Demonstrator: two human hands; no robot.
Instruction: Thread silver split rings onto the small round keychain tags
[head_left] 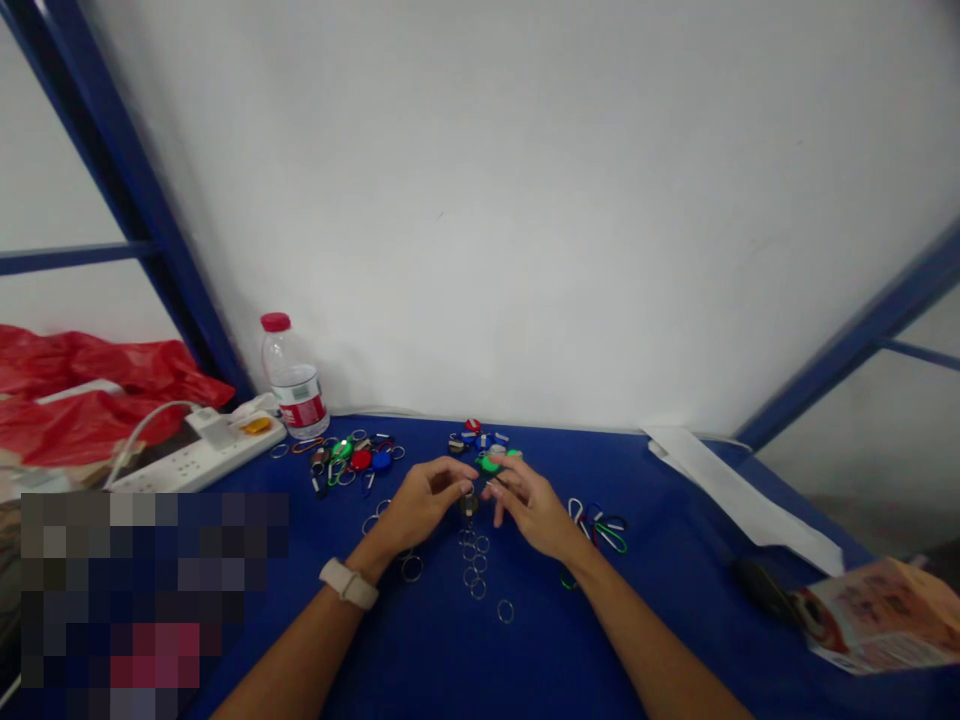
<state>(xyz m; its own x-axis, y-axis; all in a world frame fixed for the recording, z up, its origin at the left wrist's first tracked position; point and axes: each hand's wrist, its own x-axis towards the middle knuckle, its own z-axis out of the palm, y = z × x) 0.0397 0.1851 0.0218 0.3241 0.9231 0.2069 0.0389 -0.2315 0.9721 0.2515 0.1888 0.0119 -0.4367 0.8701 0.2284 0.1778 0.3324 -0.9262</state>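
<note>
Near the middle of the blue table, my left hand (pixel 435 497) pinches the top of a dark round badge reel (pixel 469 505). My right hand (pixel 525 503) is just to its right, thumb and fingers bent close together by the reel's top; what they hold, if anything, is too small to tell. Small metal rings (pixel 478 562) lie in a cluster below the reel, with one ring (pixel 505 611) apart from them. Larger rings (pixel 412 568) lie beside my left wrist. Behind my hands are green, blue and red reels (pixel 489 463). Colored carabiners (pixel 600 525) lie right of my right hand.
Assembled reels with clips (pixel 361 459) lie at the back left, near a water bottle (pixel 300 392) and a power strip (pixel 199 458). White paper strips (pixel 739 490), a dark object (pixel 765 588) and a printed carton (pixel 877 615) are on the right. A wall stands behind.
</note>
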